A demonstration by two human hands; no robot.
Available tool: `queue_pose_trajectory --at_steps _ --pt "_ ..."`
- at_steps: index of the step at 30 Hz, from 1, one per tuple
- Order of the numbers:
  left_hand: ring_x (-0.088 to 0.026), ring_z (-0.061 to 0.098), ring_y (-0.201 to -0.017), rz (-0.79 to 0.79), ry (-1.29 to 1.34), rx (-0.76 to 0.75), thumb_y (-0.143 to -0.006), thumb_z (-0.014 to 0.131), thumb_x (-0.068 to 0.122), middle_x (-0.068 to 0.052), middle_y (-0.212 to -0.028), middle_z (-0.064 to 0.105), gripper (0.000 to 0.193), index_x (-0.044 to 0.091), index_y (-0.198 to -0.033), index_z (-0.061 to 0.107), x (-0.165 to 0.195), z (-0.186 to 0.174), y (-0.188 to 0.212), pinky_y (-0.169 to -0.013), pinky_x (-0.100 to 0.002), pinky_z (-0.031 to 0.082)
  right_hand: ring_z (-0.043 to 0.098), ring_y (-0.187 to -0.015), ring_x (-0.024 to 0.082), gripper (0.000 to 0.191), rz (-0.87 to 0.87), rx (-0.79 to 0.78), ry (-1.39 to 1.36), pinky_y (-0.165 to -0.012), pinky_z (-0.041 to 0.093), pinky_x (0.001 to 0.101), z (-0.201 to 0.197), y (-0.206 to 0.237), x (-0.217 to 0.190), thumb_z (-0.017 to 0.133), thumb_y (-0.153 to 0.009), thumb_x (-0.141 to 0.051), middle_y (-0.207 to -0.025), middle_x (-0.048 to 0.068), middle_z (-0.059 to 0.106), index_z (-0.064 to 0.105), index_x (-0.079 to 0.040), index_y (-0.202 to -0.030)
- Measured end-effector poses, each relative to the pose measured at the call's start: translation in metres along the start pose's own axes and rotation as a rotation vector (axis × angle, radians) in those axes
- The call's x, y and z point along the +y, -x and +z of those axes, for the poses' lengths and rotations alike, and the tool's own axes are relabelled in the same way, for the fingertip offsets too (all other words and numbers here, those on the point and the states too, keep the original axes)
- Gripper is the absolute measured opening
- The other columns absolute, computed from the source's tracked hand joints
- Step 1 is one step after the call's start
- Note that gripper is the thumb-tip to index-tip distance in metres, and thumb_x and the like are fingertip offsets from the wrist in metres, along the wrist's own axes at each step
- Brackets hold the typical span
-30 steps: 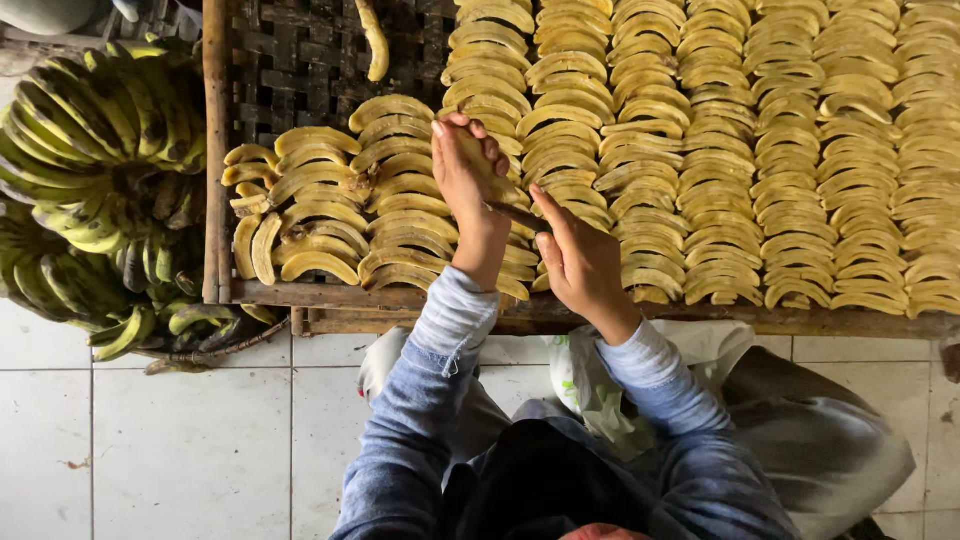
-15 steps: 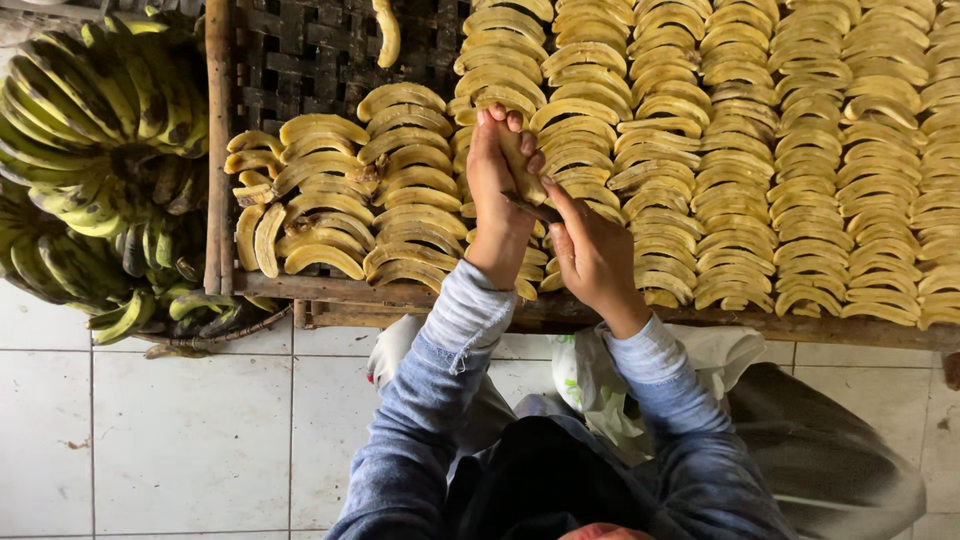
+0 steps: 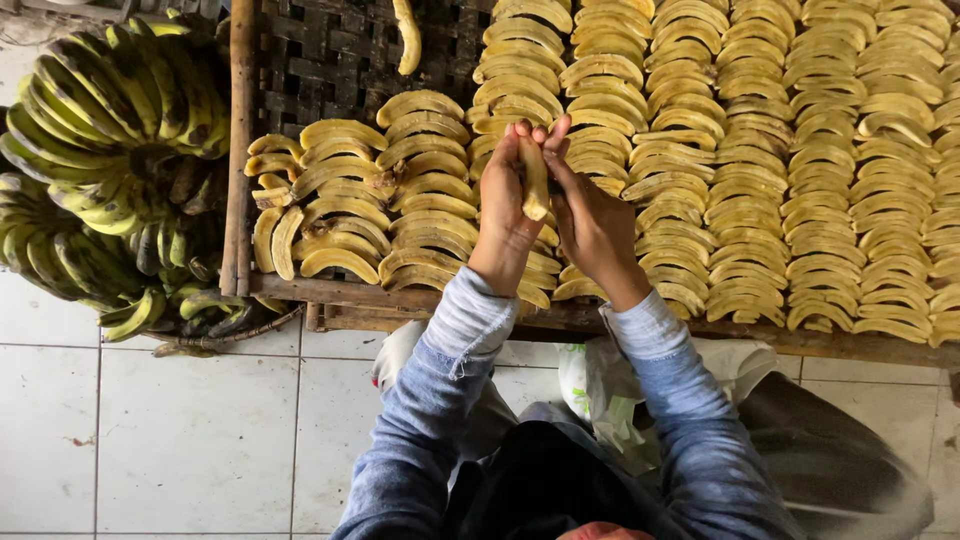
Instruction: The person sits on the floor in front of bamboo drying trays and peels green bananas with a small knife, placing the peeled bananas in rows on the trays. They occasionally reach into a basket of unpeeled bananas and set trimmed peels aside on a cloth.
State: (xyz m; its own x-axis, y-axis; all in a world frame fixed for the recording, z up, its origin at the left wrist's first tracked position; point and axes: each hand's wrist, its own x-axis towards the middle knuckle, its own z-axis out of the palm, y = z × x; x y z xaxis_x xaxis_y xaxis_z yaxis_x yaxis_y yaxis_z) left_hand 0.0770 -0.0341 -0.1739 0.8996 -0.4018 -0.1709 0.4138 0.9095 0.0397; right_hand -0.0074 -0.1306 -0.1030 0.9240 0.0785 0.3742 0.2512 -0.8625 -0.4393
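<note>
Right now I've got one peeled banana slice [image 3: 534, 180] pinched upright between both hands, just above the rows already lying on the rack. My left hand [image 3: 505, 215] is wrapped round its left side, with the fingers closed on it. My right hand [image 3: 590, 225] presses in from the other side, fingertips up at the top end. So it's a two-handed grip with the slice in the air, not touching the rows.

My read is that this is the handling bit, the piece held over the gap between the third and fourth columns. It looks soft and bendy, so I'd say any move calls for a light touch and keeping it clear of the neat overlap underneath.

Counts:
- One slice in my hands.
- One loose slice [image 3: 405, 35] lying alone on the dark woven mat [image 3: 330, 60] up top.
- About nine columns of slices across the wooden rack [image 3: 240, 150], the leftmost short and messy. The right edge is cut off, so there could be more.
- Unpeeled bananas [image 3: 110, 110] piled left of the rack, looks like two or three bunches, hard to separate.
- One white plastic bag [image 3: 600, 380] by my knees on the tile floor [image 3: 200, 430].
</note>
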Motion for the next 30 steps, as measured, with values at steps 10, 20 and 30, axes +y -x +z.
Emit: queue_pose_trajectory --at_steps 10,20,30 --pt "-0.034 0.055 -0.133 -0.152 0.136 0.036 -0.117 0.026 0.024 -0.019 -0.126 0.065 0.037 0.003 -0.105 0.054 -0.006 -0.029 -0.018 -0.115 -0.044 0.045 0.071 -0.077 0.032 0.047 -0.059 -0.052 0.113 -0.062 0.054 0.0418 0.013 -0.009 0.032 0.063 -0.105 -0.012 -0.107 0.015 0.073 0.05 -0.015 -0.15" --pt "-0.035 0.048 -0.139 -0.31 -0.092 0.09 -0.115 0.027 0.038 -0.019 -0.152 0.049 0.056 -0.003 -0.15 0.04 -0.007 -0.034 -0.008 -0.116 -0.049 0.038 0.071 -0.082 0.038 0.04 0.246 -0.146 0.247 -0.064 0.054 0.0468 0.016 -0.008 0.047 0.058 -0.111 -0.018 -0.103 0.022 0.072 0.047 -0.006 -0.147" --pt "-0.033 0.05 -0.139 -0.215 -0.158 0.157 -0.114 0.03 0.026 -0.02 -0.154 0.047 0.046 0.005 -0.154 0.039 0.048 -0.045 -0.001 -0.116 -0.044 0.046 0.048 -0.14 0.039 0.06 -0.318 -0.186 -0.229 -0.119 0.038 0.0492 0.036 -0.029 0.031 0.078 -0.084 -0.006 -0.146 0.016 0.057 0.059 -0.005 -0.14"
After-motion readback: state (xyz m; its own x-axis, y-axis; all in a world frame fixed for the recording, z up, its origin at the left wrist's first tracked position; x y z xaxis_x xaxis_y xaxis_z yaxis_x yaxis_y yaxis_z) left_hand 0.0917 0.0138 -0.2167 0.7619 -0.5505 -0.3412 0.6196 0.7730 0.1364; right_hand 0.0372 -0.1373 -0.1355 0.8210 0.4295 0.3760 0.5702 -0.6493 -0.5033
